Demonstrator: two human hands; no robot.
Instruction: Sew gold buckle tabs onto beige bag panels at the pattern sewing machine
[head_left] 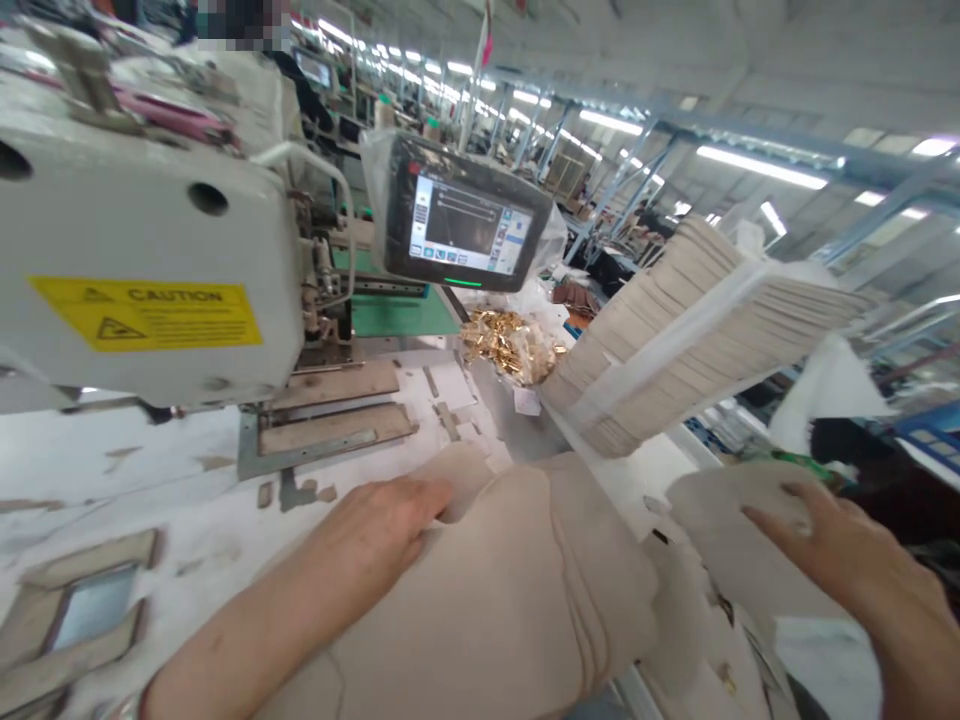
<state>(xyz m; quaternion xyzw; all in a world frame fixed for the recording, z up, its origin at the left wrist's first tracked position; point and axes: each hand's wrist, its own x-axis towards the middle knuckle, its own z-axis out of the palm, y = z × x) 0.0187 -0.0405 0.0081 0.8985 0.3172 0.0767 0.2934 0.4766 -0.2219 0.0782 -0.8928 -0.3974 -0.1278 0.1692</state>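
My left hand (401, 515) is closed at the far edge of a beige fabric panel (457, 475), its fingers curled and partly hidden by the cloth. Under and beside it lies a pile of similar beige panels (487, 590), their rounded edges fanned out on the right. Off to the right, my right hand (832, 545) is over another beige panel (739, 530), thumb and forefinger spread apart on its surface. Whether the other fingers are beneath that panel I cannot tell.
A sewing machine head (150, 260) with a caution label stands at left, beside a metal clamp frame (322, 455). Behind are a lit control screen (469, 225), a bag of gold-coloured metal pieces (510, 345) and a tall tied stack of beige panels (675, 330). Another person is partly visible at the back.
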